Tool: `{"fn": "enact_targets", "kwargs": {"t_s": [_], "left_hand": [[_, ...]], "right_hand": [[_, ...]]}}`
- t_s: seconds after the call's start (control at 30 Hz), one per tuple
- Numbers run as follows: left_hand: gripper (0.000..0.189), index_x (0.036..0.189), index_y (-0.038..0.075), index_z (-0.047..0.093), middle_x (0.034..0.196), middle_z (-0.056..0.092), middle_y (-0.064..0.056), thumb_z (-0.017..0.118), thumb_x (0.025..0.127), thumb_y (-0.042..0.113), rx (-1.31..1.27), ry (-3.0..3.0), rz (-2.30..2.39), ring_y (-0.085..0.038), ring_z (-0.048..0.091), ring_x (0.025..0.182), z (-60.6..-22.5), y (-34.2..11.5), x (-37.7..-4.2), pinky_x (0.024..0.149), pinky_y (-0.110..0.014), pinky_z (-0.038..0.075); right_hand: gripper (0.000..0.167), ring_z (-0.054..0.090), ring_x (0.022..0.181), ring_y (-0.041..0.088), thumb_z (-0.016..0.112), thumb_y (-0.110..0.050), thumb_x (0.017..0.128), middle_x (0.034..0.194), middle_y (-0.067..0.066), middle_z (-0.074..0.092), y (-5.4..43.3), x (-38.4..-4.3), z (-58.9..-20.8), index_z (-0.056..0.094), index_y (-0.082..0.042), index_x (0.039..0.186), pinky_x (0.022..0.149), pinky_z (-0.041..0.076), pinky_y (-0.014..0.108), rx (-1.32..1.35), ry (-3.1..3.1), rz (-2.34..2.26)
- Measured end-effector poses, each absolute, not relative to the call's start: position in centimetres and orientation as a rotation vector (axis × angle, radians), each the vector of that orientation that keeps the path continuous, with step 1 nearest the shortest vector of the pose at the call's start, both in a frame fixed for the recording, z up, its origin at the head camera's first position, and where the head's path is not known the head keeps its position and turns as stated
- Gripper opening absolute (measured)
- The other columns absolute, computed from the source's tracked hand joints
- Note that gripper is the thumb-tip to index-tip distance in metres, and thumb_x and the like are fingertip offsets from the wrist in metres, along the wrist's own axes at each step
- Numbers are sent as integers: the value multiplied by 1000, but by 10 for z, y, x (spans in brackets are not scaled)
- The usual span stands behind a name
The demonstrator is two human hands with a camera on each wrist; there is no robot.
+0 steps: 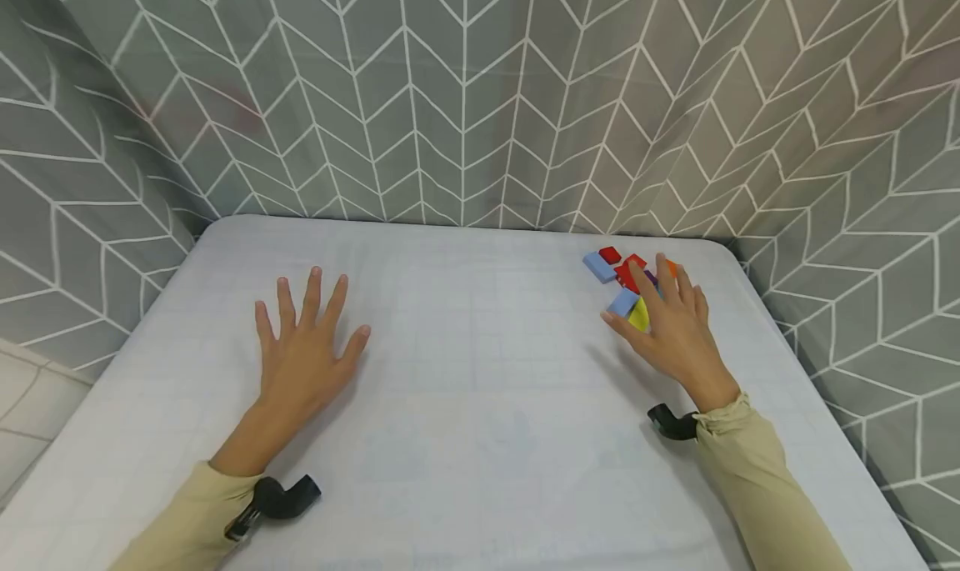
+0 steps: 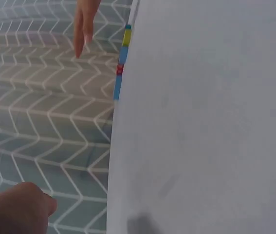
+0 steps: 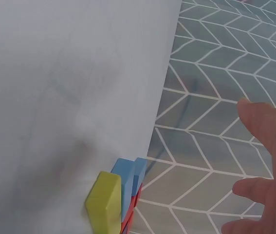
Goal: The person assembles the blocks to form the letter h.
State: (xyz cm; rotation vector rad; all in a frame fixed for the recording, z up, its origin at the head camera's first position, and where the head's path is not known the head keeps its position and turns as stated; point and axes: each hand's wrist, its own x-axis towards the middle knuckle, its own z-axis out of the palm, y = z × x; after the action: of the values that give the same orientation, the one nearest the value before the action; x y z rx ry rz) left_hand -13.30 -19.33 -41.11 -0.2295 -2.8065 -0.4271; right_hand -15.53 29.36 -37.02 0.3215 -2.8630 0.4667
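Observation:
My left hand (image 1: 302,363) is over the left half of the table, its fingers straight and spread, holding nothing. At the far right, my right hand (image 1: 675,325) hovers with fingers extended above a cluster of small coloured blocks and partly hides them. Among these are a light blue block (image 1: 599,267), a second blue block (image 1: 622,303), a yellow block (image 1: 640,315), a red block (image 1: 610,255) and an orange piece (image 1: 672,267). In the right wrist view, the yellow block (image 3: 103,204) stands in front of the blue block (image 3: 123,170), with the fingers (image 3: 262,122) raised apart from them.
A white-covered table (image 1: 465,438) with rounded far corners spreads under both hands. Grey curtains (image 1: 465,96) with white chevron lines surround its back and sides. Black wrist-camera mounts (image 1: 281,499) sit at both sleeves. White tiles (image 1: 33,404) show at the lower left.

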Motion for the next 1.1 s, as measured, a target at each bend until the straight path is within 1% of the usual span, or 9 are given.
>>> {"fn": "enact_targets", "kwargs": {"t_s": [0.13,0.23,0.47,0.63,0.87,1.0,1.07,1.1], "left_hand": [[78,168,17,24,173,5,-13,50,104,53,-317,-2802,-420,-39,-18,154,-407,-175,-139,117,-64,-18],[78,168,18,21,173,4,-13,47,104,56,-405,-2814,-429,-40,-17,154,-401,-157,-142,118,-63,-16],[80,169,20,16,173,3,-14,48,105,56,-594,-2857,-468,-41,-12,155,-387,-110,-144,120,-62,-11],[81,169,21,14,174,0,-12,46,104,58,-740,-2846,-441,-40,-11,155,-379,-74,-147,121,-62,-8],[80,169,22,13,174,1,-10,45,105,58,-902,-2800,-421,-40,-9,156,-374,-27,-154,122,-62,-3],[82,169,22,13,174,2,-10,47,104,58,-954,-2795,-380,-41,-6,156,-374,-2,-161,123,-63,1],[82,169,22,12,174,2,-9,47,104,59,-983,-2804,-376,-42,-6,156,-375,10,-165,123,-62,1],[82,169,22,12,174,2,-9,46,104,59,-999,-2808,-368,-42,-5,156,-375,16,-166,123,-63,3]], "right_hand": [[88,5,152,54,68,-54,96,170,26,9,294,-157,-366,32,-9,164,115,2,77,317,-2882,467],[88,6,152,54,69,-52,96,169,27,11,296,-158,-363,32,-10,164,115,3,77,312,-2891,473],[86,8,151,56,68,-51,98,168,28,17,301,-161,-360,31,-11,164,115,1,76,317,-2914,511],[86,8,151,55,68,-48,98,168,28,18,307,-161,-359,29,-8,164,114,4,78,318,-2939,552],[86,18,149,54,71,-43,98,166,27,25,315,-163,-360,31,-2,162,112,13,80,320,-2945,537],[85,21,148,55,71,-42,98,164,28,29,319,-165,-361,33,2,160,112,14,79,313,-2960,536],[84,24,146,56,71,-42,98,162,28,32,321,-165,-362,35,2,159,112,16,79,293,-2972,543],[83,25,146,56,72,-42,98,161,29,34,322,-166,-363,35,3,159,111,17,79,279,-2977,552]]}}
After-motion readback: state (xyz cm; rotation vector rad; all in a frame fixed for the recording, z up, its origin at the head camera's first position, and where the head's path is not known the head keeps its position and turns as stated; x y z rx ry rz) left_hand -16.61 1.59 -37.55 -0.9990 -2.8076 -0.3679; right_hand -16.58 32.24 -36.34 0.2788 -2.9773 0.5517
